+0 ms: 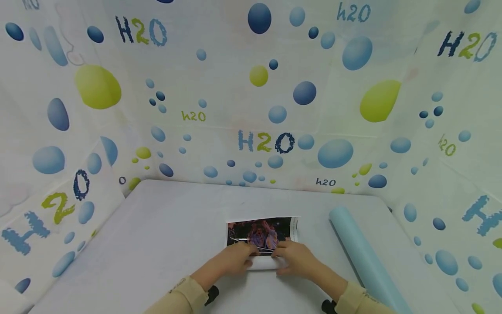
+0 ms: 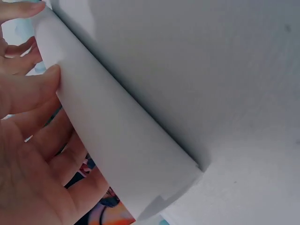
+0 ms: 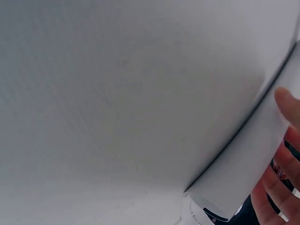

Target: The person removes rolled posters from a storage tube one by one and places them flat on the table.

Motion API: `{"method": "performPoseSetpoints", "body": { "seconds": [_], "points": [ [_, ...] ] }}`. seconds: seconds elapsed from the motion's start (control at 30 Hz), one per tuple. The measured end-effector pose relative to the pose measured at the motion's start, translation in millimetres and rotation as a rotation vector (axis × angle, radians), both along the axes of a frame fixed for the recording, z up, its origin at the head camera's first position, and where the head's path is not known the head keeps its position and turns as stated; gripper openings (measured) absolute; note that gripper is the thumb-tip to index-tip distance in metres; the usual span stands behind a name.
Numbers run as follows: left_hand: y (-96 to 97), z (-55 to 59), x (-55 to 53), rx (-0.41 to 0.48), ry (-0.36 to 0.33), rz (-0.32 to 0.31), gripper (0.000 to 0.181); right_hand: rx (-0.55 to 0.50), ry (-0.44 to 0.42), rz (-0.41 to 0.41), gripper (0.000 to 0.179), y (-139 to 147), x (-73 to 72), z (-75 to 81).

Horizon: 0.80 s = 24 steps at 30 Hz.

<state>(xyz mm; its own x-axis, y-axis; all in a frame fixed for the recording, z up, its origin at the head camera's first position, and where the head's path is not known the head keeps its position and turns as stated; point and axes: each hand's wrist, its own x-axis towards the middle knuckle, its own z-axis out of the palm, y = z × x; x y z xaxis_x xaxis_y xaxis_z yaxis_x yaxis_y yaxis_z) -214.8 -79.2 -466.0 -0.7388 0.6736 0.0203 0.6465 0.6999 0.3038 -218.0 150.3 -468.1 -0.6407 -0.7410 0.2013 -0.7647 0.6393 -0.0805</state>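
Note:
A printed poster with a dark picture of people lies in front of me, its near edge curled over into a white roll. My left hand grips the left part of that roll, the thumb on the white back and the fingers spread along the printed side in the left wrist view. On the right part, my right hand holds the roll the same way. The right wrist view shows its thumb on the white surface. Part of the picture is hidden behind both hands.
A long light-blue roll lies slantwise on the white table, right of my right hand. Behind and beside the table hangs a white sheet printed with blue and green drops and H2O lettering.

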Motion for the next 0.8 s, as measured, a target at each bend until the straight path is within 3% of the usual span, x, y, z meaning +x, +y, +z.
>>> {"method": "performPoseSetpoints", "body": {
  "seconds": [0.1,0.17,0.4,0.7,0.8],
  "points": [
    [0.2,2.3,-1.4,0.039,-0.071,0.029,0.019,0.028,0.028,-0.001,0.032,-1.9,-1.5,-0.1],
    [0.0,3.6,-1.5,0.046,-0.059,0.03,0.017,0.033,0.007,-0.006,0.029,-3.0,-3.1,1.6],
    [0.1,6.9,1.0,-0.018,0.144,0.062,0.019,-0.007,-0.167,-0.014,0.02,-5.7,-11.1,12.0],
    [9.7,6.8,3.7,-0.034,0.314,0.059,0.019,-0.106,-0.399,-0.05,0.023,-7.6,-28.4,11.5],
    [13.6,8.5,5.5,-0.066,0.356,0.068,0.021,-0.13,-0.406,-0.062,0.022,-7.9,-32.5,11.0]
  ]
}}
